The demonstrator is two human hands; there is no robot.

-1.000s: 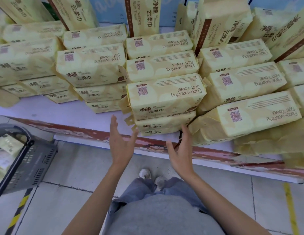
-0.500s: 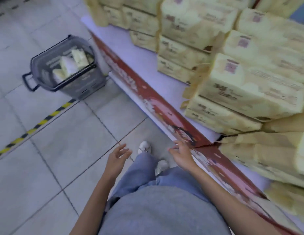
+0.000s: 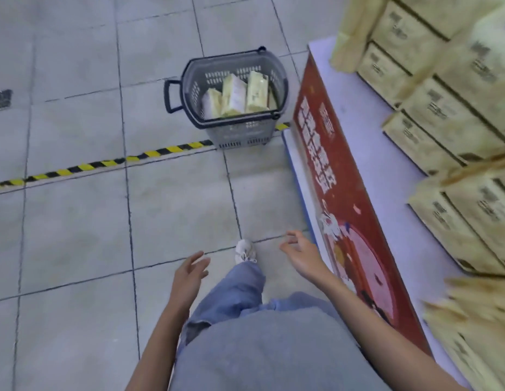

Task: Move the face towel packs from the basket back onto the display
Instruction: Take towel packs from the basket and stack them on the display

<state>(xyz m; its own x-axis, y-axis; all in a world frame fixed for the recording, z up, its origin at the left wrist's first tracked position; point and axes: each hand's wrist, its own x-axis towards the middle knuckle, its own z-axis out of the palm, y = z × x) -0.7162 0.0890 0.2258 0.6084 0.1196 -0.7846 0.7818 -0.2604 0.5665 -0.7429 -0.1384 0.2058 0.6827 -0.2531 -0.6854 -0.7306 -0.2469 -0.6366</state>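
Where standing on end in basket (image 3: 199,88), three pale yellow face towel packs (image 3: 234,95), soft rectangular; print unreadable. Grey perforated plastic, dark rim, on tile floor (image 3: 76,221) beside display (image 3: 358,136). Left hand (image 3: 189,273) and right hand (image 3: 302,253) empty, fingers spread. Stacked packs (image 3: 448,119) blurred, cut off right

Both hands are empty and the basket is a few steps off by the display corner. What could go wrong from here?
1. The packs in the basket stand on end, leaning on each other; pulling one may topple the rest.
2. The stacks on the display look uneven, some packs tilted near the edge, so adding more could knock them down.
3. The basket sits close to the display's red front panel, so the right hand could bump it when reaching in.
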